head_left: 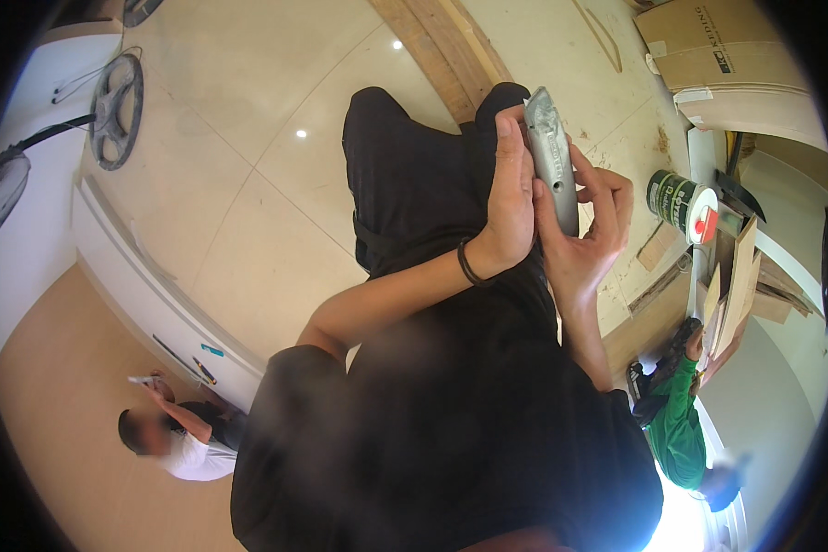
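Note:
A grey metal utility knife (552, 156) is held upright between my two hands, its blade end pointing away from me. My right hand (591, 216) grips the lower body from the right, thumb on the near face and fingers bent round the far edge. My left hand (509, 198) presses against the knife's left side, its thumb raised beside the blade end. The left fingers are partly hidden behind the knife. A dark band circles my left wrist. Below the hands are my legs in black trousers (405, 175).
Wooden planks (442, 55) lie on the tiled floor (276, 175) ahead. At right stand a dark tub with a white lid (681, 207), a cardboard box (727, 55) and leaning boards (731, 294). A person in green (681, 432) is at lower right, another in white (193, 451) at lower left.

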### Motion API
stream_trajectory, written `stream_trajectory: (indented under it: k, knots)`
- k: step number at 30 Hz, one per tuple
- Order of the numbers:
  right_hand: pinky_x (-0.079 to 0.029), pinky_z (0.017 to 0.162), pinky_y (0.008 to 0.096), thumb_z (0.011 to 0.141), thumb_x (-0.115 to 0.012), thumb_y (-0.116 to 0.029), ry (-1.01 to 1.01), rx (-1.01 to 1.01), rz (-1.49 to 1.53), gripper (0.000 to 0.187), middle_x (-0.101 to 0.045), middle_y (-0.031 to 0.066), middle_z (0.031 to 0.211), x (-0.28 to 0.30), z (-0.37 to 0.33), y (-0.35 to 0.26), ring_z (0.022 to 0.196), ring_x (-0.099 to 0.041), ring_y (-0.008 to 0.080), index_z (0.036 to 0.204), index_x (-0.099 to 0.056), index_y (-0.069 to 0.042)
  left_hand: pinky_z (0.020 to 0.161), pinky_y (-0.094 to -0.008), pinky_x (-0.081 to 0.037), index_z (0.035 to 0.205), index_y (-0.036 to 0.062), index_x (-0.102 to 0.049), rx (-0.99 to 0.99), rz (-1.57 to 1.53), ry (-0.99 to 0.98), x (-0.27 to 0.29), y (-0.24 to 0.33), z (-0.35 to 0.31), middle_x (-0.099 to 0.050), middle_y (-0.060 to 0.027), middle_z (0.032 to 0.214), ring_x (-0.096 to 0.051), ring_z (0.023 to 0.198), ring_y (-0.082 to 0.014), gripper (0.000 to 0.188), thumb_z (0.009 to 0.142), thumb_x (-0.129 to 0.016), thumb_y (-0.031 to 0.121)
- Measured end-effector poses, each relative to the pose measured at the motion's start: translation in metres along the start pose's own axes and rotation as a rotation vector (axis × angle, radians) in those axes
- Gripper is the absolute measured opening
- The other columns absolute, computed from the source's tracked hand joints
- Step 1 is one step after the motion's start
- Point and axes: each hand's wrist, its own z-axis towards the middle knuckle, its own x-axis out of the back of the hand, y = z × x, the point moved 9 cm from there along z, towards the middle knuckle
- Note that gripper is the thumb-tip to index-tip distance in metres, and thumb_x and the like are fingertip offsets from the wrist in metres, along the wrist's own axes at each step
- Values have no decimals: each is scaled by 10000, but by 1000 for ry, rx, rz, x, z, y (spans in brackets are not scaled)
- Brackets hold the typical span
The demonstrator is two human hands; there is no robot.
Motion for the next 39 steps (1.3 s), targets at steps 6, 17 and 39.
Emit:
stream_trajectory:
  k: [6,17,39]
  knots:
    - [-455,719,277,732,-796,-11,-26,-30,36,482,-582,62,947,1,0,1,836,-548,157,1204,-698,-26,831,-344,-513,1221,69,-437,0,-34,-42,-2,-3,-1,-558,-102,1078,-577,964,-181,567,1050,-242,573]
    - [-407,721,219,805,-763,-16,-63,-55,95,523,-511,28,992,2,-1,2,842,-472,108,1313,-640,-45,830,-374,-522,1186,91,-440,118,-114,-68,-4,-12,-1,-547,-91,1111,-572,986,-191,437,1069,-293,486]
    - [-445,897,309,869,-743,-82,-25,-134,249,507,-538,115,1104,1,1,4,1016,-523,204,1355,-600,-51,835,-328,-515,1100,77,-380,138,-384,-178,-37,6,0,-579,-131,1150,-618,921,-200,347,1053,-469,409]
